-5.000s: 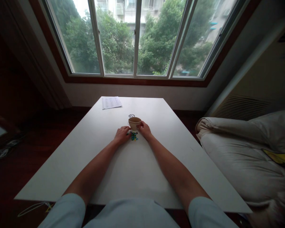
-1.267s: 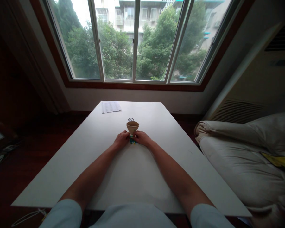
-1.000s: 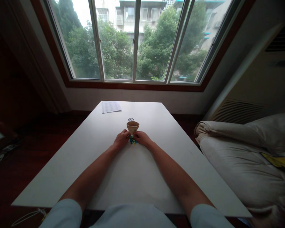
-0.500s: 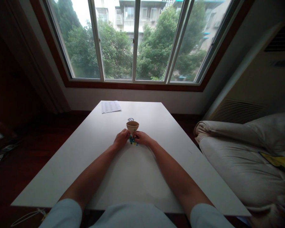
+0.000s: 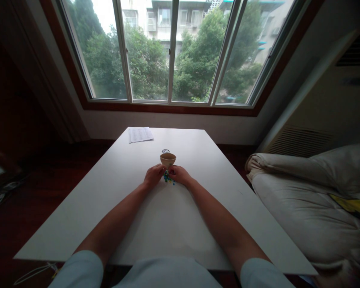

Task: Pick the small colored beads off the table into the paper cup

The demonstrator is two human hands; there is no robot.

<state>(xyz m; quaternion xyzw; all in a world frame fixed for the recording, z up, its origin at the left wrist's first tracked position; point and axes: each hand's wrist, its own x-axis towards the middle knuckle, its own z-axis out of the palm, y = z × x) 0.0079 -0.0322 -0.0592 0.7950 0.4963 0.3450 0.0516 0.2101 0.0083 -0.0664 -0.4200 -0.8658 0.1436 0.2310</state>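
Observation:
A tan bowl point(image 5: 168, 160) stands on the white table straight in front of me. On its near side lies a small heap of blue, green and yellow bead-like pieces point(image 5: 168, 179). My left hand point(image 5: 154, 175) rests at the heap's left edge, fingers closed together in a pinch. From the right, my right hand point(image 5: 181, 174) reaches to the same heap with its fingers curled closed. Both sets of fingertips are close to the bowl's near side. What lies between the fingers is too small to make out.
Just behind the bowl sits a small dark-rimmed item point(image 5: 165, 151). Printed sheets of paper point(image 5: 141, 135) lie at the far left of the white table point(image 5: 174, 224). To the right is a pale padded bedding pile point(image 5: 288, 192); beyond the table is a window.
The hands stay by the bead-like pieces with only slight finger movement. The whole view has shifted very slightly; the bowl stands where it was.

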